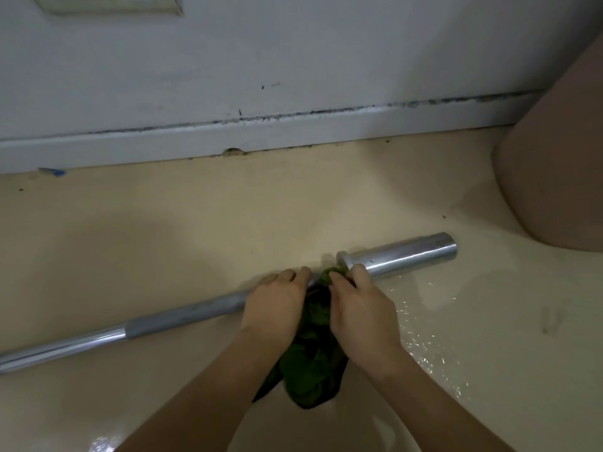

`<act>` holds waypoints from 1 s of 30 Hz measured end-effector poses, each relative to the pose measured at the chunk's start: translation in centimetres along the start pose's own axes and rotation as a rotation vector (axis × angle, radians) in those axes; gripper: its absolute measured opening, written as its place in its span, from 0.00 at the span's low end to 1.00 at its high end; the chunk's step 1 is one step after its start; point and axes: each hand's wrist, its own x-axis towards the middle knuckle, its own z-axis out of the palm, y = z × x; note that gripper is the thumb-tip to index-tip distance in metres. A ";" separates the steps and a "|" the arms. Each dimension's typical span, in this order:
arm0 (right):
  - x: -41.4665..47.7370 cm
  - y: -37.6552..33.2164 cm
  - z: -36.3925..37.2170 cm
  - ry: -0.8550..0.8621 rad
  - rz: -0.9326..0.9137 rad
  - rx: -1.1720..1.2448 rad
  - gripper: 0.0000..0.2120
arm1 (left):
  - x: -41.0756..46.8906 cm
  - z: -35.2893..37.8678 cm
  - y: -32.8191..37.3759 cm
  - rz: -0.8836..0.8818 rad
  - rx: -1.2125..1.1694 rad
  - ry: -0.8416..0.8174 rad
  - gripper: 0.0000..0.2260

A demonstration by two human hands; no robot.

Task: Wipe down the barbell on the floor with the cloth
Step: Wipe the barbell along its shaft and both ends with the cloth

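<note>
A silver barbell point(182, 316) lies on the cream floor, running from the lower left up to its thick sleeve point(411, 254) at the right. A dark green cloth point(310, 363) is draped over the shaft beside the sleeve collar and trails toward me. My left hand point(277, 305) grips the shaft and the cloth's left side. My right hand point(355, 298) pinches the cloth's top edge against the bar just below the collar. The shaft under both hands is hidden.
A white wall with a scuffed baseboard point(261, 132) runs behind the bar. A pinkish rounded object point(554, 177) stands at the right. A small blue scrap point(54, 172) lies by the baseboard at left. The floor at the right is glossy.
</note>
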 end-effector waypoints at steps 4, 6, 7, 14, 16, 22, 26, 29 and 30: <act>-0.4 2.5 -2.1 0.321 0.146 0.201 0.12 | -0.2 -0.2 -0.4 -0.015 -0.033 0.051 0.19; 0.7 3.0 -1.3 0.323 0.179 0.208 0.12 | 0.3 -0.4 -0.6 0.012 -0.097 0.043 0.15; 1.0 2.7 -0.5 0.278 0.152 0.177 0.13 | 0.4 -0.5 -0.7 0.032 -0.131 0.020 0.13; 3.2 9.5 -1.3 0.224 0.122 0.008 0.19 | 0.7 -1.7 -0.4 0.030 -0.090 -0.060 0.11; 3.7 10.7 -1.8 0.302 0.326 0.033 0.19 | 1.0 -2.0 -0.2 0.002 -0.037 -0.102 0.11; -0.8 3.6 -0.2 0.067 0.021 0.148 0.20 | 0.8 -2.2 -0.9 0.034 -0.134 -0.234 0.11; 0.0 12.2 -2.2 0.242 0.299 0.102 0.20 | 1.0 -1.9 -1.3 0.021 -0.206 -0.237 0.12; 1.1 9.3 -1.5 0.259 0.419 0.135 0.21 | 0.6 -1.6 -0.6 0.080 -0.096 -0.067 0.13; 0.7 6.6 -0.5 0.217 0.364 0.151 0.21 | 0.1 -1.5 -0.2 0.074 -0.053 0.006 0.15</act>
